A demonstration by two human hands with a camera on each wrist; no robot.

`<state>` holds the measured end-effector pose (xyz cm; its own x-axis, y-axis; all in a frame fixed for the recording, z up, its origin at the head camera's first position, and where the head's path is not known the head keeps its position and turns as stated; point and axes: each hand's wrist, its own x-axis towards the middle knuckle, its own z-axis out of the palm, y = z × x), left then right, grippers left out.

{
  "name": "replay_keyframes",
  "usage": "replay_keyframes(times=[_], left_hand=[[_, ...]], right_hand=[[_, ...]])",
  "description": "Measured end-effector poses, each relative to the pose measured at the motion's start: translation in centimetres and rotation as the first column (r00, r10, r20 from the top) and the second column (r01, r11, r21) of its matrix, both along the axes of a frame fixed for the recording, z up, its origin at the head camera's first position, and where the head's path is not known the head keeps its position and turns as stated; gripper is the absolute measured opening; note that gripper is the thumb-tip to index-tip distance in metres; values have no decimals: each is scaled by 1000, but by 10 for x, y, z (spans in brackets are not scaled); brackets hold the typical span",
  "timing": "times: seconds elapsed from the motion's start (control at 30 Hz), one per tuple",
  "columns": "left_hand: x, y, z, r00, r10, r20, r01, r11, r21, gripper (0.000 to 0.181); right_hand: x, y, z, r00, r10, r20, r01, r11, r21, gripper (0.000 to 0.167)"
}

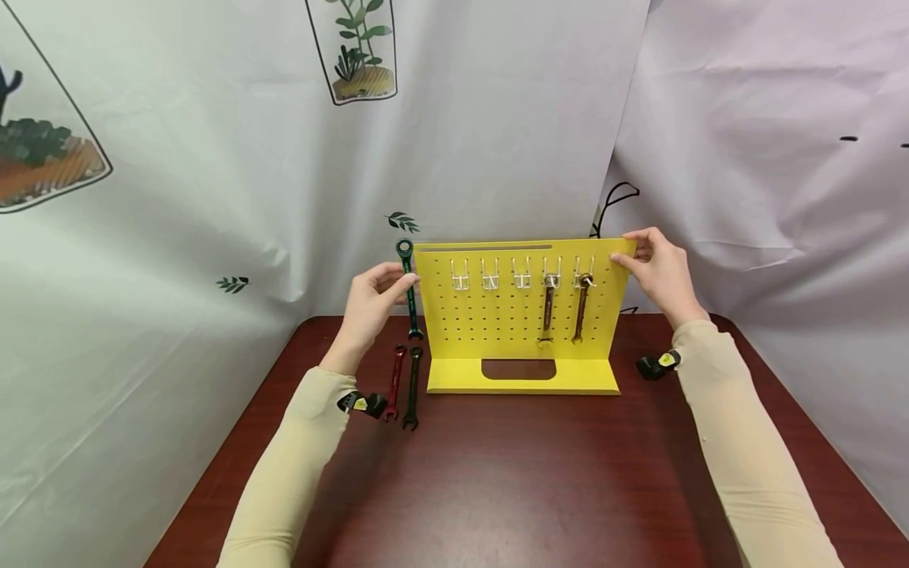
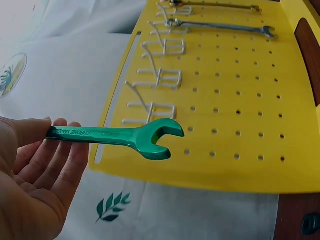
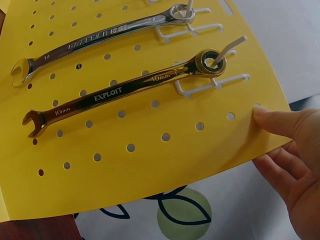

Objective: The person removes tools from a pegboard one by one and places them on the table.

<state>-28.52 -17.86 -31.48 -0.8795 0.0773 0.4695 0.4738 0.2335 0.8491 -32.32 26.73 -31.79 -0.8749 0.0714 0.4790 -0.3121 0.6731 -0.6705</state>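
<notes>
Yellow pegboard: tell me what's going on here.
A person holds a green wrench in the left hand, beside the left edge of the yellow pegboard, while the right hand grips its right edge. A silver wrench and a golden wrench hang on the two rightmost hooks; the other three hooks hold none. A red wrench and a dark wrench lie on the table.

head view: bright, soft light; pale glare on the counter (image 1: 483, 505). left wrist: upper left washed out. right wrist: dimmer, soft shadow at right of yellow pegboard (image 3: 142, 127).
</notes>
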Motion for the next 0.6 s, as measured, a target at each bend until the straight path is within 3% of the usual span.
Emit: replay_keyframes(times=[0.37,0.6], left_hand=[[4,-36,-1,998,51,35,-52,999,6,31],[7,-55,-9,993,73,95,-73,997,-5,34]], right_hand=[[0,1,-1,1000,-5,-7,5,1000,10,48],[0,0,0,1000,0,-2,0,1000,4,50]])
